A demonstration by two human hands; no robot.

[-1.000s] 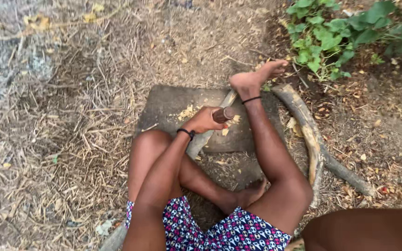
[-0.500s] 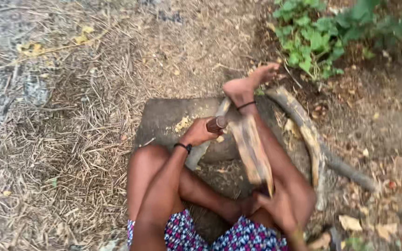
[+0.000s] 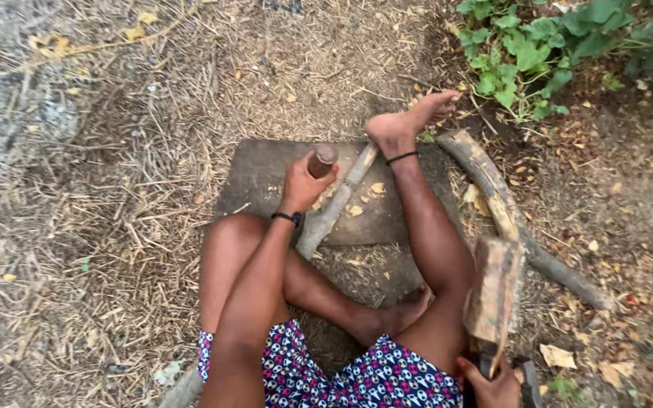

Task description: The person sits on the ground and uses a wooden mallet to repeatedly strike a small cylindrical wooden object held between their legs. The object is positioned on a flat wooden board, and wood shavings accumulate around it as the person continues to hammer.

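I sit on the ground with my legs around a flat dark slab (image 3: 266,177). A long pale stick (image 3: 338,204) lies slanted across the slab. My left hand (image 3: 304,183) is shut on a short brown tool handle (image 3: 322,160), held upright against the stick. Pale wood chips (image 3: 368,198) lie on the slab beside it. My right hand (image 3: 496,381) is at the bottom right by my hip, shut on the handle of a blocky wooden mallet (image 3: 493,291) whose head points up and away.
A thick curved branch (image 3: 512,215) lies right of my outstretched right leg (image 3: 425,219). Green leafy plants (image 3: 538,45) grow at the top right. Dry grass and straw (image 3: 115,189) cover the ground to the left.
The mallet has swung from over the slab, back and down to my right hip. My left hand stays on the tool handle against the stick.
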